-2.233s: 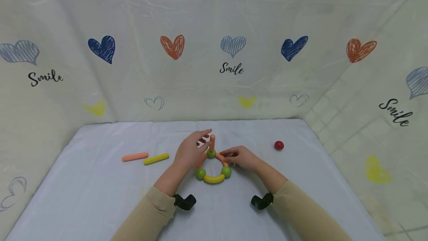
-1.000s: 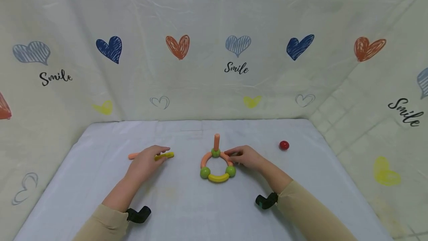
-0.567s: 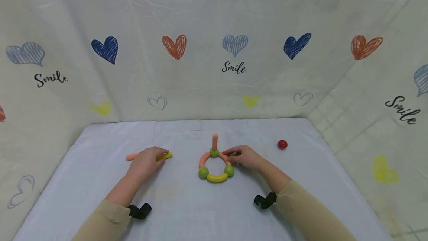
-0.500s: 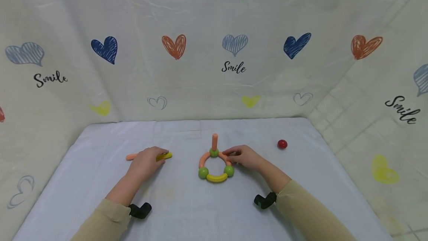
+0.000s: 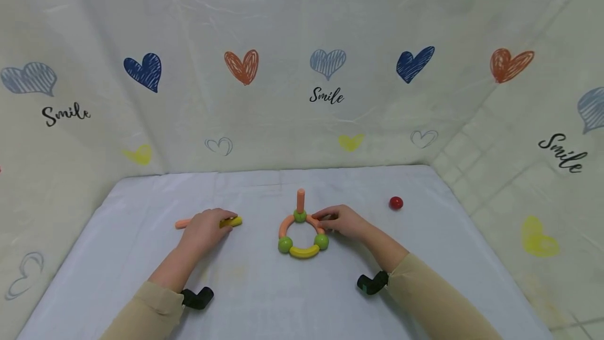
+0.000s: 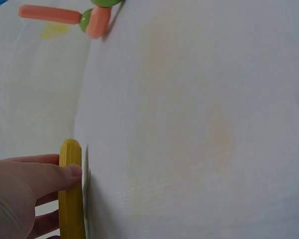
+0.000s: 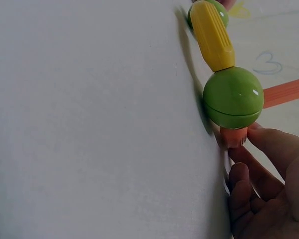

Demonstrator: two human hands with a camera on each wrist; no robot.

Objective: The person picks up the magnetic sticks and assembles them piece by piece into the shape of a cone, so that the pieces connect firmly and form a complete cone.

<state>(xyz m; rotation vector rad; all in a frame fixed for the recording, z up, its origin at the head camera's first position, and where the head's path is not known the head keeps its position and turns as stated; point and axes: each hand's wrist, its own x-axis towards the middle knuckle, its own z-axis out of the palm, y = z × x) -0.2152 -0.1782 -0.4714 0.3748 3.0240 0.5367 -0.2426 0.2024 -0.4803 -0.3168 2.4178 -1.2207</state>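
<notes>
A ring of curved rods and green balls lies mid-table. It joins two orange curved rods (image 5: 284,224), a yellow curved rod (image 5: 304,252) and three green balls (image 5: 285,245). From the far ball an orange straight rod (image 5: 300,201) stands up. My right hand (image 5: 343,221) pinches the ring's right orange curved rod (image 7: 233,137) between thumb and fingers. Left of the ring, my left hand (image 5: 204,228) pinches a yellow straight rod (image 6: 71,199), thumb on one side and fingers on the other. Another orange straight rod (image 5: 182,223) lies partly hidden behind that hand.
A red ball (image 5: 396,203) sits at the back right of the white-covered table (image 5: 264,298). Behind the table hangs a pale curtain (image 5: 283,14) printed with hearts. Both wrists wear black cameras (image 5: 198,298).
My left hand has moved left from the upright orange rod to the yellow straight rod and taken hold of it. My right hand has stayed on the ring. The view shifts slightly.
</notes>
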